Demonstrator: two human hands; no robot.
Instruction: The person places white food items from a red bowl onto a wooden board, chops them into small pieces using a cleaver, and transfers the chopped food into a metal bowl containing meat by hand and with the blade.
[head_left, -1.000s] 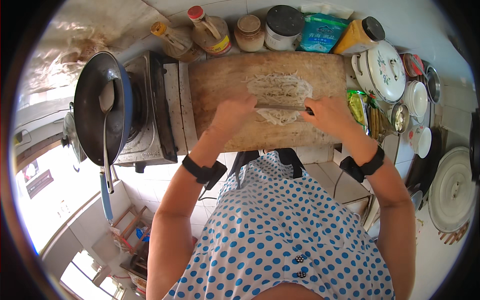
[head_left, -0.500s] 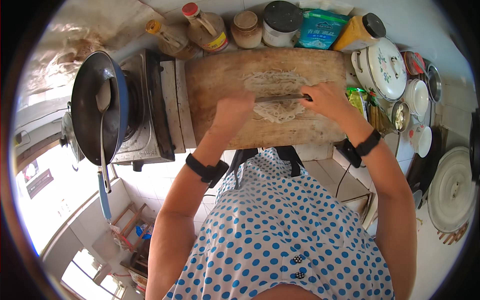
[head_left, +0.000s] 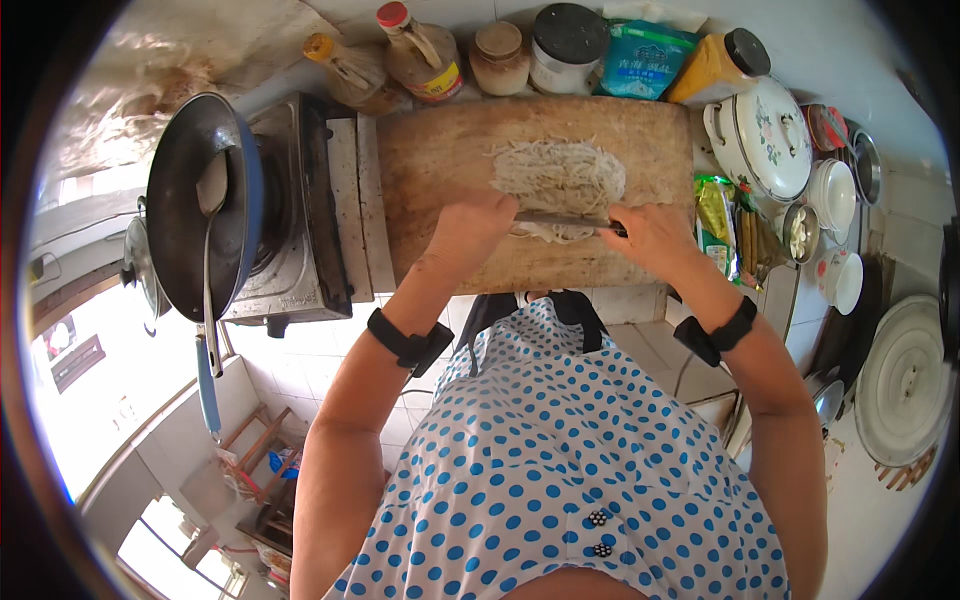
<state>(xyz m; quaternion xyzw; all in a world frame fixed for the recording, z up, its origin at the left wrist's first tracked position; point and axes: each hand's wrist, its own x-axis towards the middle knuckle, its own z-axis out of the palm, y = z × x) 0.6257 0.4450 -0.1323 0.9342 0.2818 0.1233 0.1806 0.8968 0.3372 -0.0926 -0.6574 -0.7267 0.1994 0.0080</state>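
A knife (head_left: 565,220) with a dark handle lies crosswise over a wooden cutting board (head_left: 430,145), among pale, thin shreds of food (head_left: 555,170). My left hand (head_left: 470,228) grips the knife at its left end, fingers curled. My right hand (head_left: 650,235) is closed on the handle at the right end. Most of the shreds form a heap behind the blade; a few show on the near side of it.
A black wok (head_left: 200,260) holding a metal spoon tilts on a gas stove (head_left: 300,280) at left. Bottles (head_left: 425,70), jars (head_left: 570,60) and a blue bag (head_left: 645,65) line the back wall. A lidded enamel pot (head_left: 760,140), packets (head_left: 715,225) and bowls (head_left: 838,195) stand at right.
Both hands and the knife shifted slightly away from me, then back toward me, uncovering more of the shredded heap. My grip stays on both ends.
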